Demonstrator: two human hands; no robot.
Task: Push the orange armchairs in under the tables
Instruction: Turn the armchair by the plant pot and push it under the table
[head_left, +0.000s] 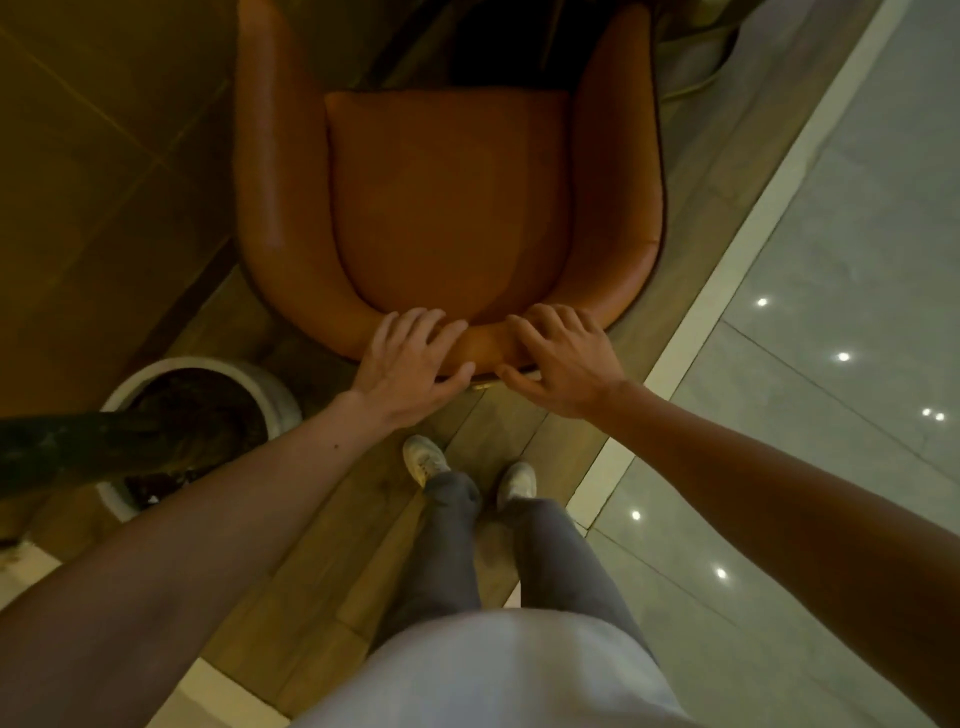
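Note:
An orange leather armchair (441, 197) stands right in front of me, seen from above, its seat facing away toward a dark space at the top of the view. My left hand (410, 364) and my right hand (561, 358) both grip the top of its curved backrest, side by side, fingers over the rim and thumbs on its outer side. The chair's front edge meets the dark area at the top; no tabletop shows clearly there.
A white plant pot (283, 400) with dark soil and a thick stem stands on the floor just left of my left arm. My feet stand on a wooden floor strip (519, 421). Glossy grey tiles (831, 312) lie to the right, a brown panel to the left.

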